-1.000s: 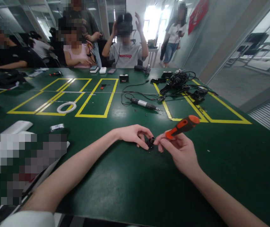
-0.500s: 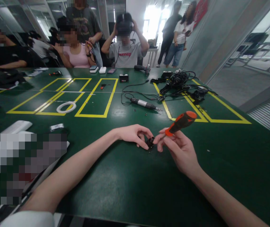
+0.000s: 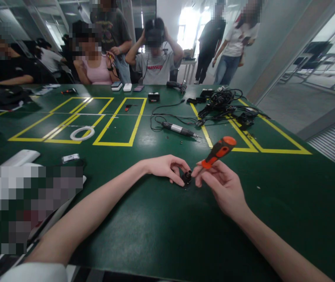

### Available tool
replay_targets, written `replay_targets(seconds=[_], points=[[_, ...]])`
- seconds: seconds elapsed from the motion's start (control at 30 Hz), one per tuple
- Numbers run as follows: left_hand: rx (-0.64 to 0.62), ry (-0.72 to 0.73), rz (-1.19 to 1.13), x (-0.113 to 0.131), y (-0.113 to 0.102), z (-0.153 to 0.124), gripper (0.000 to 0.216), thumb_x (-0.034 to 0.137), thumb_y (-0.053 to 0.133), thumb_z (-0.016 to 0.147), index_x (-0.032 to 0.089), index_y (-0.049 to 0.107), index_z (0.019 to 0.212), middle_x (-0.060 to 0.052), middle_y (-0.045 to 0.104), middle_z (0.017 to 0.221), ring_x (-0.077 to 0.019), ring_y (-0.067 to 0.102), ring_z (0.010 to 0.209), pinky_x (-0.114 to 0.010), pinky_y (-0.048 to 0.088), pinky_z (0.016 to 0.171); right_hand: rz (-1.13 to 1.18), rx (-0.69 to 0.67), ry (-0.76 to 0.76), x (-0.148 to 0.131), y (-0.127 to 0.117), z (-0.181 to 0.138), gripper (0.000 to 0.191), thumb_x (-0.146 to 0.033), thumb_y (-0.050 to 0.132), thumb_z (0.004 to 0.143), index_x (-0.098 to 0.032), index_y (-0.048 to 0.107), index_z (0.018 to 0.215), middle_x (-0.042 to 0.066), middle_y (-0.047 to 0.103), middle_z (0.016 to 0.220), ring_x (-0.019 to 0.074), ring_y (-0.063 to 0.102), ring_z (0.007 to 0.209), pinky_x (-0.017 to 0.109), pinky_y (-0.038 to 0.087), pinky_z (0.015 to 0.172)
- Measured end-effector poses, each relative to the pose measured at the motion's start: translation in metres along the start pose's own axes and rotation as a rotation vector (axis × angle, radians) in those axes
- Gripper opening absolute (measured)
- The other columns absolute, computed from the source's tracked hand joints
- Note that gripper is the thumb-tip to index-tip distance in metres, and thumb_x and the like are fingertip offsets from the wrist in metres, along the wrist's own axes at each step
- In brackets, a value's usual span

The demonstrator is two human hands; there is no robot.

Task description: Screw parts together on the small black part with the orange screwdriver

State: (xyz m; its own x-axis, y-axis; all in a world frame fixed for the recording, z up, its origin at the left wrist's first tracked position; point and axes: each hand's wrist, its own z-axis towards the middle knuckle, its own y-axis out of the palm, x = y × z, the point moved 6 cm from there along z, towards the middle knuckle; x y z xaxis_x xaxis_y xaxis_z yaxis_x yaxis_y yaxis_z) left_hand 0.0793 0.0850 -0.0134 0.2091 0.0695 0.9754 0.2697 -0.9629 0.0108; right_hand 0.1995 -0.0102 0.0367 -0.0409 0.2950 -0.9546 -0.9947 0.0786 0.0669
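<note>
On the green table point(image 3: 143, 235), my left hand point(image 3: 169, 167) is closed on a small black part with a round, tube-like top point(image 3: 187, 176). My right hand point(image 3: 221, 184) pinches a screwdriver point(image 3: 220, 150) with an orange and black handle, low down near its shaft. The handle leans up and to the right. Fingers cover most of the shaft, so the tip cannot be made out. The right fingertips are close beside the black part; whether they touch it is unclear.
A corded pen-shaped electric tool point(image 3: 179, 129) lies beyond my hands. Behind it to the right is a heap of black cables point(image 3: 220, 102). A white tape roll point(image 3: 82, 133) and a small white packet point(image 3: 70, 158) lie left. Several people are across the table.
The screwdriver handle has shifted slightly left and down, and has turned a little in my right hand. My left hand and the black part have stayed in place.
</note>
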Motion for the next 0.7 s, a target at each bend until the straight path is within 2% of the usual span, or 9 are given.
replay_targets(seconds=[0.17,0.3,0.4,0.5,0.7], points=[[0.003,-0.001,0.017,-0.0027,-0.0015,0.0006,0.051,0.026,0.093,0.061,0.015,0.069,0.104,0.001,0.073,0.078,-0.0088,0.064,0.062,-0.022,0.053,0.061,-0.086,0.001,0.019,-0.0016,-0.0011,0.0001,0.029,-0.045,0.082,0.082,-0.019,0.070,0.080,0.005,0.072,0.072,0.0159,0.062,0.054,0.029,0.057,0.054],[0.004,0.014,-0.013,-0.0009,0.0000,0.0002,0.048,0.027,0.094,0.060,0.015,0.069,0.099,0.001,0.072,0.079,-0.0096,0.064,0.063,-0.023,0.054,0.061,-0.050,-0.038,-0.020,-0.0042,0.0024,0.0015,0.028,-0.044,0.078,0.087,-0.019,0.071,0.077,0.002,0.065,0.063,0.0146,0.060,0.052,0.027,0.054,0.052],[0.000,-0.002,-0.009,-0.0005,0.0011,-0.0002,0.048,0.028,0.094,0.060,0.015,0.069,0.099,0.000,0.073,0.081,-0.0098,0.065,0.065,-0.023,0.053,0.061,0.012,-0.044,-0.017,-0.0020,0.0038,0.0010,0.028,-0.047,0.074,0.090,-0.020,0.072,0.082,0.003,0.069,0.068,0.0146,0.063,0.054,0.027,0.056,0.053],[0.002,-0.004,0.006,-0.0006,0.0004,0.0000,0.050,0.028,0.094,0.060,0.015,0.069,0.101,0.001,0.073,0.078,-0.0087,0.064,0.061,-0.022,0.053,0.060,0.011,0.000,-0.014,0.0000,0.0010,-0.0003,0.025,-0.043,0.081,0.084,-0.020,0.071,0.090,0.004,0.073,0.076,0.0148,0.065,0.055,0.028,0.058,0.055],[-0.005,0.002,0.011,-0.0036,-0.0013,0.0009,0.051,0.028,0.093,0.061,0.015,0.069,0.105,0.001,0.073,0.075,-0.0089,0.064,0.060,-0.022,0.053,0.059,-0.109,0.007,-0.008,-0.0027,-0.0007,0.0006,0.023,-0.039,0.082,0.081,-0.019,0.071,0.078,0.005,0.071,0.070,0.0154,0.062,0.053,0.029,0.057,0.052]])
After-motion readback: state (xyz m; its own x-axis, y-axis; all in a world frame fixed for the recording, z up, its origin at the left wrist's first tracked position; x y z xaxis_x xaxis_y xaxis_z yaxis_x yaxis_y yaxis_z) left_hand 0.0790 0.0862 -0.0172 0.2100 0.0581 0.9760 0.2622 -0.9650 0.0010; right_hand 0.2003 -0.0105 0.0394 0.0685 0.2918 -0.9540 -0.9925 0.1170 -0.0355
